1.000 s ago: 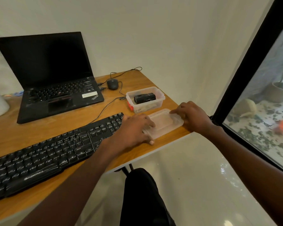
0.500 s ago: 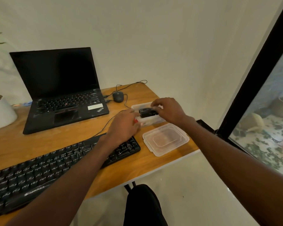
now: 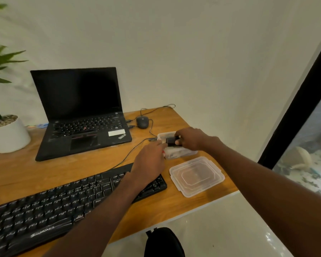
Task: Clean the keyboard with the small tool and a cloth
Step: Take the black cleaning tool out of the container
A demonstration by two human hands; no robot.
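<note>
- small black tool (image 3: 172, 141) pinched in right hand (image 3: 190, 139), held just over the open clear tub (image 3: 180, 152) at the right end of the counter (image 3: 26, 171)
- tool looks light, rigid and boxy, probably smooth plastic so a bit slippery; short sides are the place to grip, as the right hand fingers do now
- left hand (image 3: 149, 160) rests against the tub's near-left wall, fingers loosely curved, seems to steady it; cannot tell if it truly grips, the wall is hidden behind the hand
- tub is thin clear plastic, light, would slide if not held; something pale and a red bit inside, maybe the cloth, too blurry to tell
- tub lid (image 3: 196, 176) lies flat on the counter just in front of the tub, off and holding nothing, near the counter's edge
- keyboard (image 3: 63, 204) lies along the front of the counter, its right end under the left wrist; stiff, stable, untouched by the tool so far
- laptop (image 3: 82, 115), mouse (image 3: 142, 121) and potted plant (image 3: 7, 134) sit further back, apart from the tub
- judgement: cleaning not yet begun, tool being taken out
</note>
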